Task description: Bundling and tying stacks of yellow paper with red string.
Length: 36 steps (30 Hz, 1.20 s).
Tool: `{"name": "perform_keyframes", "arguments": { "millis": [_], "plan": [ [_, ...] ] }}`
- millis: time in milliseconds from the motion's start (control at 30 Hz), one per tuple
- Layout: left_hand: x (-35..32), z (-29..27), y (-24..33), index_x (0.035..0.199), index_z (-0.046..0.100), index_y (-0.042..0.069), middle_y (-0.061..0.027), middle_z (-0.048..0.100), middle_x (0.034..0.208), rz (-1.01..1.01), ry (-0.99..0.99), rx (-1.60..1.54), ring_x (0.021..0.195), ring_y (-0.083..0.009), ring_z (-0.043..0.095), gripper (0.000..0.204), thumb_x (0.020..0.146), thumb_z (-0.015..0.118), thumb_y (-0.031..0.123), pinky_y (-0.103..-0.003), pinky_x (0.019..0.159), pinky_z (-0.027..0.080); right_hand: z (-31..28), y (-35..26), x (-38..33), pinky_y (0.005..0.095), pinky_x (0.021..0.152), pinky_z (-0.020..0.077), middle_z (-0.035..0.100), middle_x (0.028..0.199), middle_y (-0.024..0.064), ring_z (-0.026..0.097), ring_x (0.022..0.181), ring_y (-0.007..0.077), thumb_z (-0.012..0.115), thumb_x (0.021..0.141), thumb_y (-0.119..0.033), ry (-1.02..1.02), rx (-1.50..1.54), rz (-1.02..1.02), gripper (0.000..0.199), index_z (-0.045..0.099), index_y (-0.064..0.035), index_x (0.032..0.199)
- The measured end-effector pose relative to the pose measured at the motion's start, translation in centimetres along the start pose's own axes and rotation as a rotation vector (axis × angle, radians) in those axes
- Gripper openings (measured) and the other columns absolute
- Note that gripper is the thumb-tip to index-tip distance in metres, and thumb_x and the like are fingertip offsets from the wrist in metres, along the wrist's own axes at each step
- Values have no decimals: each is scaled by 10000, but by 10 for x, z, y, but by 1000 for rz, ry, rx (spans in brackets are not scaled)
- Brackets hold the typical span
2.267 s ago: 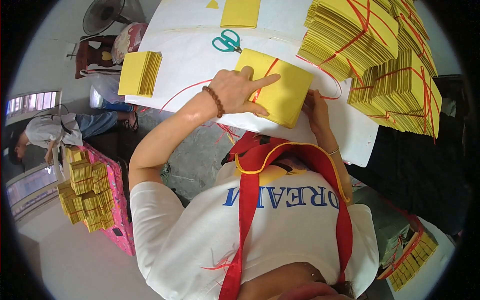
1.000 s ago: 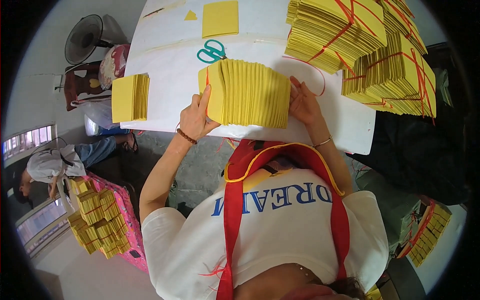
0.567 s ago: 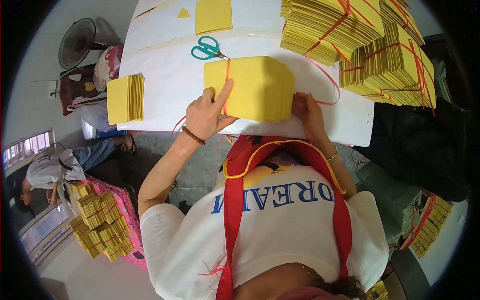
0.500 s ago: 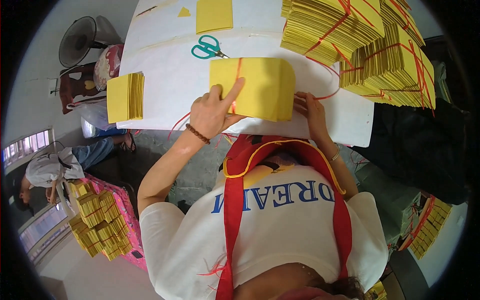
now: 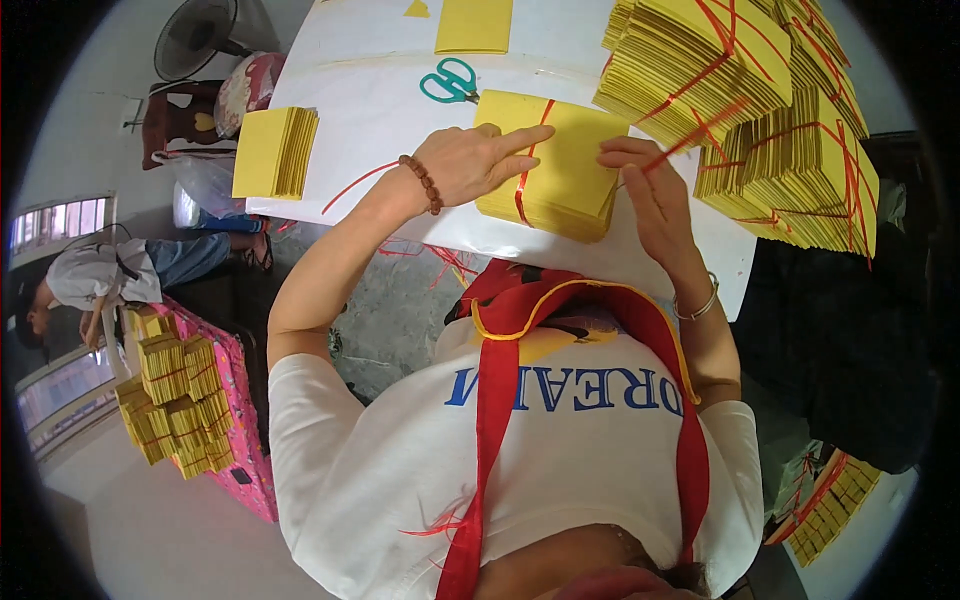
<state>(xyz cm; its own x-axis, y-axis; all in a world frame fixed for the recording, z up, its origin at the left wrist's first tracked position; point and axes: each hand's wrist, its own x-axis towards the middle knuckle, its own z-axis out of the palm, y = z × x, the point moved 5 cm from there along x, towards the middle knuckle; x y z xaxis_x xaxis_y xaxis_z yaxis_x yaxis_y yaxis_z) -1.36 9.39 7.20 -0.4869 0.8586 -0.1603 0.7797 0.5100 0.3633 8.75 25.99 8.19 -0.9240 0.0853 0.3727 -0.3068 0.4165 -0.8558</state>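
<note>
A stack of yellow paper point(image 5: 572, 150) lies flat near the table's front edge. One red plastic strip point(image 5: 525, 178) runs across its top and down the near side. Over that strip my left hand point(image 5: 468, 165) rests with stretched fingers, pressing on the stack's left part. My right hand point(image 5: 650, 195) is at the stack's right edge, thumb and fingers pinched on a red strip point(image 5: 690, 135) that runs up to the right, smeared by motion. Another red strip end point(image 5: 355, 190) sticks out left of my left wrist. Just beyond the stack lie green-handled scissors point(image 5: 448, 82), their blades partly hidden.
Tied yellow paper bundles point(image 5: 700, 75) are piled at the table's far right. A loose yellow stack point(image 5: 275, 153) stands at the left, a flat yellow packet point(image 5: 474, 25) at the far side. More bundles point(image 5: 180, 400) sit on a pink cloth, near another person point(image 5: 105, 270). A fan point(image 5: 195, 38) stands far left.
The stack has gone from tilted up to lying flat. My left hand has shifted right onto its top. My right hand has risen slightly with the red strip, and the whole view has shifted.
</note>
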Motion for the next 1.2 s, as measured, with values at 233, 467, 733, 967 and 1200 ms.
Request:
{"name": "perform_keyframes", "arguments": {
  "millis": [233,467,733,967,1200],
  "plan": [
    [-10,4,-18,1301,280,173,-144,556,679,-29,94,-418,628,-279,560,460,863,406,233,-367,593,444,33,8,24,301,723,413,588,842,130,557,797,233,384,892,-257,-411,-82,135,310,578,-21,950],
    [-62,10,-123,1198,444,104,16,438,548,-435,551,-1377,389,-36,302,398,805,480,61,-174,352,213,30,21,25,314,709,417,599,837,139,563,772,247,380,888,-316,-516,-56,251,361,596,-28,906],
    [-134,55,-165,1131,488,47,38,412,520,-657,637,-1337,370,-34,299,345,787,514,32,-186,339,208,53,27,19,264,736,428,617,801,96,560,771,158,383,901,-309,-529,-67,291,392,603,15,878],
    [-169,104,-142,968,594,39,67,397,541,-610,309,-977,511,-26,352,264,710,649,36,-183,478,302,52,24,17,264,723,429,624,814,76,558,757,146,380,903,-302,-467,-16,338,388,603,14,877],
    [-188,112,-137,738,608,26,-12,460,549,-637,262,-629,534,-113,442,69,725,633,89,-250,515,372,62,23,6,274,719,437,627,799,91,574,755,161,376,901,-274,-458,117,415,373,603,19,863]
  ]
}}
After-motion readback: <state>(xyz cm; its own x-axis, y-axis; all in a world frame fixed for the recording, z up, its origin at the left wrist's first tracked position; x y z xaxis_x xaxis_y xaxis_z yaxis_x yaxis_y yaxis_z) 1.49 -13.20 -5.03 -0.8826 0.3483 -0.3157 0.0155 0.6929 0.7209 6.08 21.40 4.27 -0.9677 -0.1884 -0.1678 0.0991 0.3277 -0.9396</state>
